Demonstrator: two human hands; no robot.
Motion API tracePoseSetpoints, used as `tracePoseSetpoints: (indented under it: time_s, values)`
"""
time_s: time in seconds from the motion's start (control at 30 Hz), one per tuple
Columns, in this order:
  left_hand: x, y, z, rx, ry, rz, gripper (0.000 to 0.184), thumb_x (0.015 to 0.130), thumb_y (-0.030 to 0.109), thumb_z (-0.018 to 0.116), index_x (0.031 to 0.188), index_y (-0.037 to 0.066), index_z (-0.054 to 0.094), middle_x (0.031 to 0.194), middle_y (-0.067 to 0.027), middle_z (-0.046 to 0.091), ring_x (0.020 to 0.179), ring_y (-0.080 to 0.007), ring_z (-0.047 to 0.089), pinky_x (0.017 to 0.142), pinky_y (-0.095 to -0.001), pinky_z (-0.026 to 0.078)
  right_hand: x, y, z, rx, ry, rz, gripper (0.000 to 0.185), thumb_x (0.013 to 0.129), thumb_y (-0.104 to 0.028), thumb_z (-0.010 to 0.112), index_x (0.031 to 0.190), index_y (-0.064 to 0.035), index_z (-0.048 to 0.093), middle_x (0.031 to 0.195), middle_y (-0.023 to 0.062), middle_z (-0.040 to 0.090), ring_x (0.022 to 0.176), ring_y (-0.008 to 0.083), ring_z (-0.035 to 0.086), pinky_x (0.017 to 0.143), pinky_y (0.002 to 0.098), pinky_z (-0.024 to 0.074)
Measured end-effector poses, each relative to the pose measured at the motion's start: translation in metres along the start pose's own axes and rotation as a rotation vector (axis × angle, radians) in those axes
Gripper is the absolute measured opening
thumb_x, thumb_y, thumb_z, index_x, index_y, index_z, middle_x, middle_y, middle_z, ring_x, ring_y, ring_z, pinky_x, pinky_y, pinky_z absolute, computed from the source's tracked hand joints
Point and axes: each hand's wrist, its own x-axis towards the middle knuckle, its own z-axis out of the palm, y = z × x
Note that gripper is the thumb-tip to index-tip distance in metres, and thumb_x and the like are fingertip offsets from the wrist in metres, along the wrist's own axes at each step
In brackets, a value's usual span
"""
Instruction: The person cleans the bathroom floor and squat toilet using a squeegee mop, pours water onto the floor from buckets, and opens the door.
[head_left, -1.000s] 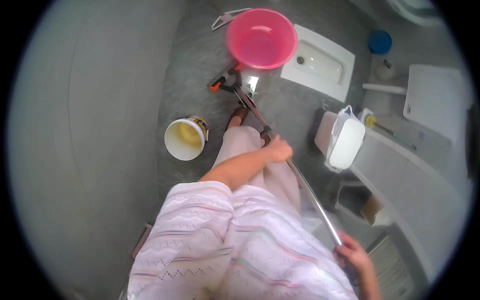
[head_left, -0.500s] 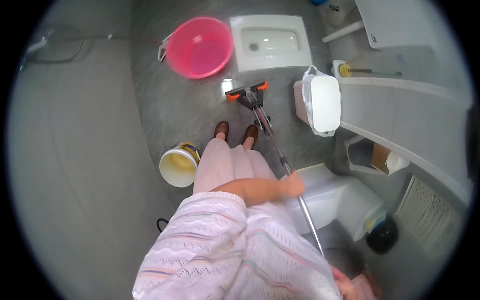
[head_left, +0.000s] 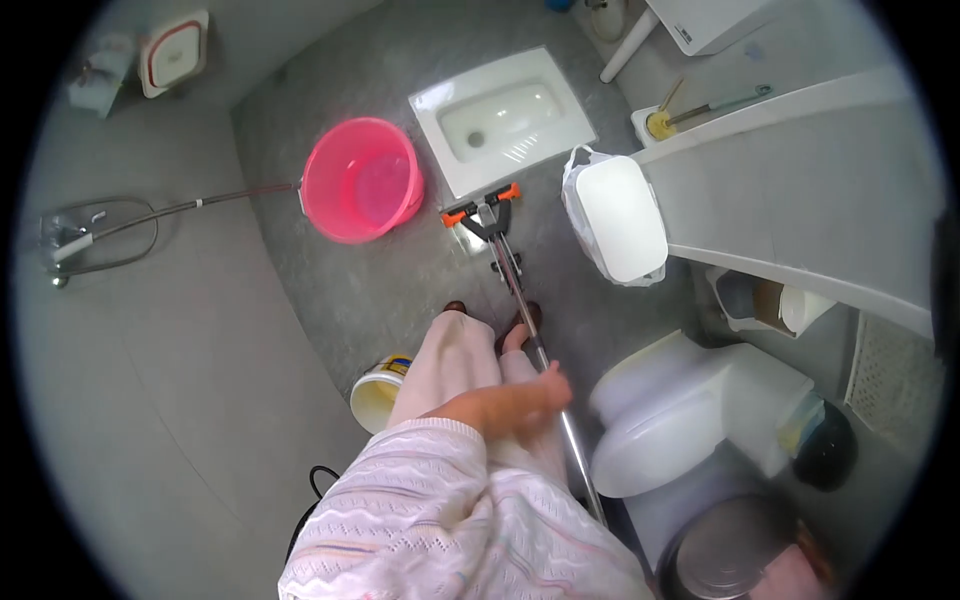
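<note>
My left hand (head_left: 550, 392) is wrapped round the metal pole of a mop (head_left: 570, 432), about midway along it. The mop's head (head_left: 482, 208), with orange clips at both ends, is down on the grey floor, close to the near edge of a white squat toilet pan (head_left: 510, 108). The pole slants from there toward my right side, where its upper end is hidden behind my knitted top. My right hand is not visible.
A pink basin (head_left: 410, 205) stands left of the pan. By my left leg is a white bucket (head_left: 372, 402). On the right are a lidded bin (head_left: 622, 220), a white toilet (head_left: 660, 440) and a dark round-lidded container (head_left: 725, 550). A shower hose (head_left: 150, 215) hangs left.
The view has turned and shifted. The mop's head has moved closer to the squat pan, with my left hand still on the pole. My right hand, visible low down before, has left view.
</note>
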Motion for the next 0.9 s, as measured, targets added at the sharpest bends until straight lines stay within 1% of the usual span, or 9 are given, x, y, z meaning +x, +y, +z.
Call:
tracePoseSetpoints:
  time_s: [0.13,0.27,0.53,0.6,0.7,0.77,0.8,0.83,0.9]
  values:
    - [0.015,-0.072,-0.033,0.149,0.095,-0.156,0.017,0.075,0.021,0.053,0.081,0.015,0.067,0.086,-0.0022,0.064,0.089,-0.0193,0.056,0.087,-0.047,0.031,0.059,-0.059,-0.006,-0.036,-0.083,-0.143,0.041,0.073,0.001,0.053,0.113,-0.0027,0.049,0.058,0.003,0.048,0.043,0.011,0.043,0.04,0.0259,0.0355]
    - [-0.006,-0.158,-0.114,0.177,0.127,-0.294,0.017,0.075,0.019,0.054,0.084,0.014,0.067,0.091,-0.0027,0.063,0.094,-0.0198,0.053,0.089,-0.0435,0.032,0.079,-0.19,0.009,0.043,-0.154,-0.141,0.037,0.073,0.001,0.052,0.11,-0.0027,0.05,0.052,0.0014,0.045,0.037,0.0098,0.041,0.034,0.0252,0.0343]
    - [-0.096,-0.387,-0.184,0.234,0.663,-0.732,0.022,0.071,0.017,0.056,0.093,0.012,0.061,0.108,-0.0096,0.052,0.114,-0.0256,0.04,0.088,-0.0398,0.037,0.139,-0.449,0.105,-0.004,-0.267,-0.351,0.023,0.074,0.0,0.049,0.097,-0.0036,0.049,0.052,-0.0006,0.041,0.036,0.0074,0.039,0.033,0.0238,0.0349]
    - [-0.126,-0.416,-0.213,0.203,0.541,-0.737,0.023,0.073,0.017,0.055,0.094,0.01,0.061,0.108,-0.0117,0.052,0.115,-0.0269,0.04,0.088,-0.0395,0.037,0.143,-0.487,0.135,0.031,-0.276,-0.323,0.017,0.074,0.0,0.049,0.091,-0.0044,0.048,0.052,-0.0007,0.041,0.036,0.0076,0.039,0.033,0.0236,0.0346]
    - [-0.117,-0.403,-0.204,0.253,0.406,-0.675,0.028,0.074,0.017,0.053,0.098,0.004,0.06,0.108,-0.0164,0.053,0.113,-0.0307,0.042,0.087,-0.0402,0.038,0.146,-0.462,0.126,-0.061,-0.254,-0.306,0.027,0.074,-0.007,0.052,0.101,-0.003,0.05,0.053,0.0007,0.045,0.038,0.01,0.043,0.035,0.0247,0.0359]
    - [-0.098,-0.351,-0.18,0.279,0.435,-0.546,0.029,0.073,0.017,0.051,0.091,-0.003,0.062,0.098,-0.0197,0.058,0.107,-0.0349,0.046,0.082,-0.0523,0.039,0.109,-0.415,0.11,-0.06,-0.168,-0.201,0.015,0.075,-0.008,0.052,0.089,-0.0057,0.049,0.053,-0.0008,0.043,0.038,0.0086,0.042,0.034,0.0241,0.0335]
    - [-0.092,-0.319,-0.166,0.333,0.541,-0.454,0.027,0.072,0.018,0.051,0.087,-0.001,0.064,0.09,-0.0179,0.059,0.101,-0.0346,0.048,0.077,-0.056,0.04,0.081,-0.392,0.102,-0.162,-0.106,-0.148,0.019,0.075,-0.008,0.053,0.093,-0.0053,0.051,0.055,-0.0004,0.045,0.04,0.0094,0.043,0.036,0.0235,0.0348]
    - [-0.091,-0.285,-0.174,0.079,0.342,-0.356,0.025,0.072,0.018,0.051,0.087,0.002,0.064,0.089,-0.0159,0.058,0.094,-0.033,0.049,0.074,-0.0565,0.041,0.056,-0.374,0.097,-0.164,-0.068,-0.091,0.019,0.075,-0.008,0.053,0.094,-0.0052,0.052,0.056,-0.0005,0.045,0.04,0.0092,0.043,0.036,0.0234,0.0348]
    - [-0.092,-0.241,-0.167,0.093,0.31,-0.139,0.018,0.07,0.02,0.055,0.081,0.01,0.065,0.082,-0.0085,0.058,0.089,-0.0273,0.048,0.069,-0.0528,0.042,0.012,-0.344,0.093,-0.116,0.003,0.026,0.019,0.075,-0.008,0.054,0.094,-0.005,0.053,0.056,-0.0007,0.047,0.041,0.0087,0.043,0.037,0.0231,0.0347]
